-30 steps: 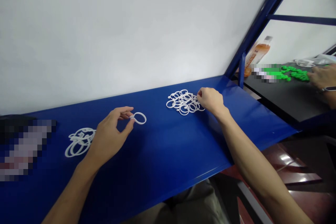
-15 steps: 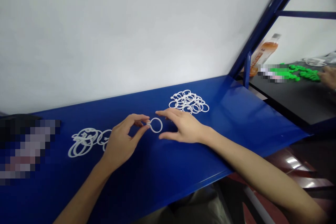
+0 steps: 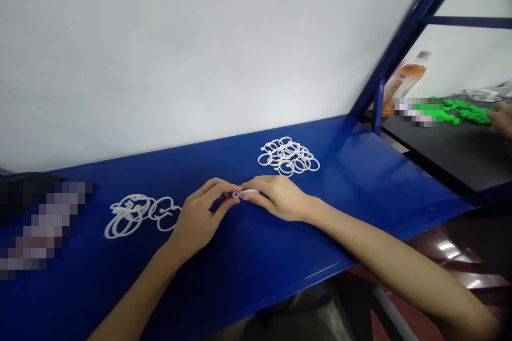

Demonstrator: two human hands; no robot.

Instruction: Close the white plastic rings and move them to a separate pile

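Both hands meet over the middle of the blue table (image 3: 248,256), holding one white ring (image 3: 250,191) between them. My left hand (image 3: 204,213) pinches the ring's small looped end with thumb and fingertips. My right hand (image 3: 282,197) closes thumb and fingers on its round part, which now shows nearly edge-on. Left of my left hand lies a loose group of white rings (image 3: 130,216), some overlapping. Beyond my right hand is a denser heap of white rings (image 3: 286,155) with small knobs on them.
A dark item (image 3: 32,186) lies at the table's left end beside a blurred-out patch. On the right, past a blue metal frame (image 3: 394,69), a black table (image 3: 440,149) holds an orange-drink bottle (image 3: 406,85) and green pieces (image 3: 472,112). Another person's hand (image 3: 502,120) is by them.
My right hand has closed from an open grasp onto the ring. The ring has turned from face-on to nearly edge-on, and my left hand has moved slightly right with it.
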